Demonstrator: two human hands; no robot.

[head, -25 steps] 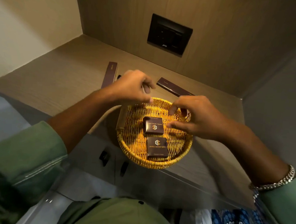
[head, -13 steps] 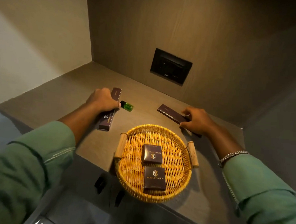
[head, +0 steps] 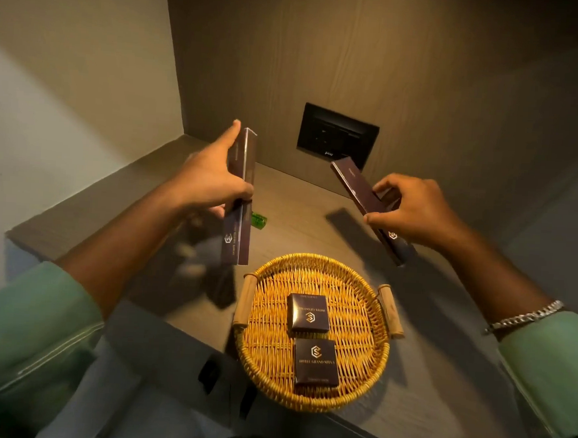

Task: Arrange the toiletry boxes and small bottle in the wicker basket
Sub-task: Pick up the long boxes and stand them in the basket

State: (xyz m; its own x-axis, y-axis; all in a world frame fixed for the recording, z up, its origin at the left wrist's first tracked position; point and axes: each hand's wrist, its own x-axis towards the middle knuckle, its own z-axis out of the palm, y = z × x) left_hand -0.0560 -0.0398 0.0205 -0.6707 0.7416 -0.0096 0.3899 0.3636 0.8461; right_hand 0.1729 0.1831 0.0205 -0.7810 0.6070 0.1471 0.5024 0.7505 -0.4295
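So both hands are up off the counter (head: pixel 315 220) with one long dark box each. The left hand (head: pixel 211 182) is clamped around the middle of a long box (head: pixel 239 198) held pretty much upright, index finger stretched up along its top end, gold logo showing near the bottom. The right hand (head: pixel 414 210) pinches the second long box (head: pixel 367 203) between thumb and fingers, and this one's tilted, upper end pointing back toward the black switch panel (head: pixel 338 135) on the rear wall, lower end hanging just above the basket's far right rim. The round wicker basket (head: pixel 261 353) sits near the front edge of the counter, wooden handles on its left and right sides, and there are already two small square boxes in it: one (head: pixel 308 312) in the middle, another (head: pixel 317 362) right in front of it, touching or nearly so. The small green bottle (head: pixel 259 221) is lying on the counter behind the basket, toward the left, mostly hidden by the left hand's box. Green sleeves on both arms, a chain bracelet (head: pixel 527 317) on the right wrist.
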